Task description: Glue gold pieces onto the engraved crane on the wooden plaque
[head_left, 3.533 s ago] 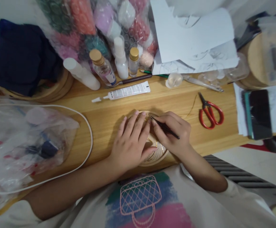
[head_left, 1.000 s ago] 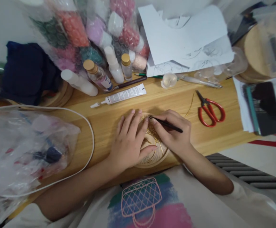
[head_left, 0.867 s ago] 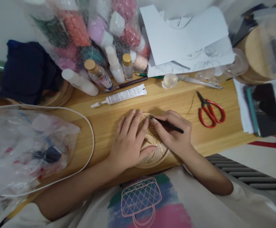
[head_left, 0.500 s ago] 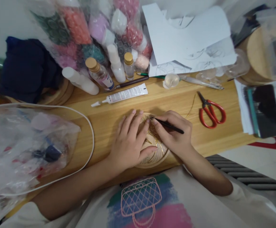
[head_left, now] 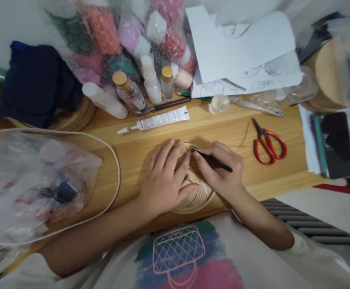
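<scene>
My left hand [head_left: 163, 179] lies flat with its fingers spread over the left side of a round wooden disc [head_left: 196, 202], its index fingertip close to the tool tip. Gold wire lines and drawn curves show on the disc's uncovered part. In my right hand [head_left: 227, 170] is a pair of slim black tweezers [head_left: 215, 161], pinched between thumb and fingers. Their tip points at the disc's upper part, beside my left index finger. What the tip holds, if anything, is too small to make out.
Red-handled pliers [head_left: 268, 145] and a bit of thin gold wire [head_left: 244, 135] lie to the right. Behind the disc are a white glue tube [head_left: 164, 119], small bottles [head_left: 129, 92] and papers [head_left: 223, 52]. A white cable [head_left: 118, 172] loops round plastic bags [head_left: 69, 172] at left.
The camera view has shifted slightly. Both hands stay almost in place on the disc, with the tweezers' tip at nearly the same spot.
</scene>
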The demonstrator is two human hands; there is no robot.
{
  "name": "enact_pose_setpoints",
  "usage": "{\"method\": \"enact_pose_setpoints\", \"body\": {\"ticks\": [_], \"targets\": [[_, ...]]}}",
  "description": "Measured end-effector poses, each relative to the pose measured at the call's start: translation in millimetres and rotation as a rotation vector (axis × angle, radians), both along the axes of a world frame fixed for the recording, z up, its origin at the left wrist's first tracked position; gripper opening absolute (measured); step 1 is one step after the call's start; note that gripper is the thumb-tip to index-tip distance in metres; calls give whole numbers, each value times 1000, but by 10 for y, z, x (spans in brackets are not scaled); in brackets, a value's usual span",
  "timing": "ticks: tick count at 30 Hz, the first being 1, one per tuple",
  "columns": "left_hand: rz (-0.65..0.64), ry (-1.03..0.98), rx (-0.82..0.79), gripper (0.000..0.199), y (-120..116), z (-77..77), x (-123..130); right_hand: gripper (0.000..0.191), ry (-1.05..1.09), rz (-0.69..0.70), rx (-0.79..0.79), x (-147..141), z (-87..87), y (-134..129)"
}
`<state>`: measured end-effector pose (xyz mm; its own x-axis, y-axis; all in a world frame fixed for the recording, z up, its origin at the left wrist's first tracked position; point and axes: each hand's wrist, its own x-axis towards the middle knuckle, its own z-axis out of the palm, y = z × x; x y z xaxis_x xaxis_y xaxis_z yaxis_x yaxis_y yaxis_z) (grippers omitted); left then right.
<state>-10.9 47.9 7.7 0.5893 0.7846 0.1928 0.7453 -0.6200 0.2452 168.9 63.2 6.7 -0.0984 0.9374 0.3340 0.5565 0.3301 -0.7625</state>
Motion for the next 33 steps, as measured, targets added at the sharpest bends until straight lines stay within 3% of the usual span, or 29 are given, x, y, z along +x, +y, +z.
{"method": "enact_pose_setpoints", "body": {"ticks": [33], "targets": [[3, 14, 46, 58, -15, -11, 3, 5, 38, -28, -4, -7, -5, 18]]}}
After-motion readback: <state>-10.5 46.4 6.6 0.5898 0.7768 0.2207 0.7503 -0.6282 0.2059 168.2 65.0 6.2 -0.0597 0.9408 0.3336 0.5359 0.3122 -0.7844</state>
